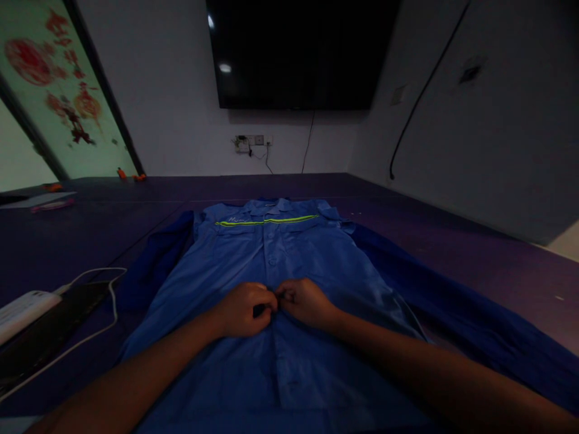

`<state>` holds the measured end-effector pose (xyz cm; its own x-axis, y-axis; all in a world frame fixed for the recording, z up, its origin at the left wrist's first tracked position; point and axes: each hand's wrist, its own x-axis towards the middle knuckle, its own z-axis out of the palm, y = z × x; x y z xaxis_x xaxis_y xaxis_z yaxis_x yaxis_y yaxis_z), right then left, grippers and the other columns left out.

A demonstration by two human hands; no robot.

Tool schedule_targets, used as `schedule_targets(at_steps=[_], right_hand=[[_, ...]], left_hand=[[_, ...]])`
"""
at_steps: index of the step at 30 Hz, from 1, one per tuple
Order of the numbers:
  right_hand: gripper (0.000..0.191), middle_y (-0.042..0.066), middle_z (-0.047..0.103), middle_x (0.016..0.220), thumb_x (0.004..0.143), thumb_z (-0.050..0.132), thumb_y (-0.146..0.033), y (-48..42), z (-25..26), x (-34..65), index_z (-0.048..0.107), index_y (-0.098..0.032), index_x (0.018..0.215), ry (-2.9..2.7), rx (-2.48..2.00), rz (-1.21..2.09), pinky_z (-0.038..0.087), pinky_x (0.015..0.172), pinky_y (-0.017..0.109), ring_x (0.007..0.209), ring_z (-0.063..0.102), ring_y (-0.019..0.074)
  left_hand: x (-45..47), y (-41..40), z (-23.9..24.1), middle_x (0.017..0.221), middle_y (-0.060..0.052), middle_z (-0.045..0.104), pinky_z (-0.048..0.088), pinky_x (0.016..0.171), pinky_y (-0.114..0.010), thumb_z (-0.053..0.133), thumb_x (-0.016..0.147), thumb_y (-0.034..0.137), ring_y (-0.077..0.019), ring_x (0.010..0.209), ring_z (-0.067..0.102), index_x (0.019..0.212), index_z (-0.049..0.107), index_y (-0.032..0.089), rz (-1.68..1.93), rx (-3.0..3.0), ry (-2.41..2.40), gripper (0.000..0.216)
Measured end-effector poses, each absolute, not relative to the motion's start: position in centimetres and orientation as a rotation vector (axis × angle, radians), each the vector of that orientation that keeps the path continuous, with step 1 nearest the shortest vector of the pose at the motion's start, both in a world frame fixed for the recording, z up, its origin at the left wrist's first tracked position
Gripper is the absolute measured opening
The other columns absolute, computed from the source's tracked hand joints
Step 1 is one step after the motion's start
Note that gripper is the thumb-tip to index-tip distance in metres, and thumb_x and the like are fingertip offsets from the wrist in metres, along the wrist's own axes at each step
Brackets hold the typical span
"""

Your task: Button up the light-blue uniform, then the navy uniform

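Observation:
A blue work shirt [271, 259] with a yellow-green reflective stripe across the chest lies flat, collar away from me, on a dark purple surface [452, 241]. Its sleeves spread out to both sides. My left hand [244, 308] and my right hand [306, 302] meet at the shirt's front placket, near mid-length. Both hands are closed, fingertips pinching the placket where they touch each other. What exactly sits between the fingertips is too small and dark to make out. A button shows on the placket further up.
At the left lie a white power bank [22, 308] with a white cable [97, 283] and a dark flat device [49, 328]. A black screen [298, 54] hangs on the far wall above a socket [253, 142]. Papers lie at the far left.

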<state>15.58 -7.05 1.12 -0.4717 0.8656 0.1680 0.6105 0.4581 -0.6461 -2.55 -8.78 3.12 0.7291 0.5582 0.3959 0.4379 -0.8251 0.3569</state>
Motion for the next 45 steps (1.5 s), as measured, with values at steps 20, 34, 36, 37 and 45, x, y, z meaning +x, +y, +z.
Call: schedule_targets(at_steps=[20,34,36,37,45], right_hand=[[0.017,0.0,0.065,0.071,0.08,0.051,-0.025,-7.2,2.2,16.4,0.067,-0.022,0.085,-2.571,-1.066,0.329,0.031,0.053,0.02,0.061,0.056,0.0106],[0.016,-0.001,0.063,0.065,0.079,0.055,-0.032,-8.5,3.2,17.1,0.065,-0.02,0.076,-2.582,-1.064,0.264,0.028,0.05,0.021,0.057,0.054,0.0097],[0.021,-0.001,0.062,0.062,0.078,0.055,-0.035,-9.0,3.4,17.1,0.063,-0.018,0.069,-2.623,-1.008,0.213,0.025,0.048,0.021,0.054,0.052,0.0091],[0.024,-0.001,0.061,0.06,0.078,0.055,-0.037,-9.3,3.5,17.1,0.062,-0.017,0.066,-2.654,-0.978,0.192,0.024,0.047,0.022,0.052,0.051,0.0086],[0.043,-0.002,0.057,0.053,0.072,0.052,-0.059,-11.5,4.0,17.1,0.058,-0.018,0.058,-2.907,-0.509,0.213,0.027,0.047,0.023,0.05,0.051,0.0097]], left_hand=[[-2.9,-8.7,3.7,0.071,-0.001,0.065,0.044,0.066,-0.021,0.047,0.074,0.012,-0.0099,0.066,0.058,0.076,0.062,0.015,0.769,2.504,0.904,0.016],[-3.6,-9.2,4.9,0.055,0.004,0.054,0.033,0.048,-0.016,0.058,0.071,0.022,-0.0056,0.05,0.048,0.064,0.057,0.014,0.291,2.481,0.95,0.011],[-3.4,-9.7,4.9,0.054,0.004,0.054,0.032,0.047,-0.015,0.06,0.069,0.02,-0.0054,0.049,0.048,0.063,0.057,0.014,0.226,2.481,0.918,0.009],[-3.3,-9.8,4.9,0.053,0.005,0.054,0.032,0.046,-0.015,0.061,0.068,0.019,-0.0053,0.048,0.047,0.061,0.057,0.014,0.205,2.482,0.9,0.009],[-2.9,-10.6,4.3,0.05,0.005,0.052,0.03,0.045,-0.017,0.066,0.065,0.022,-0.0056,0.047,0.048,0.057,0.054,0.015,0.198,2.546,0.756,0.015]])
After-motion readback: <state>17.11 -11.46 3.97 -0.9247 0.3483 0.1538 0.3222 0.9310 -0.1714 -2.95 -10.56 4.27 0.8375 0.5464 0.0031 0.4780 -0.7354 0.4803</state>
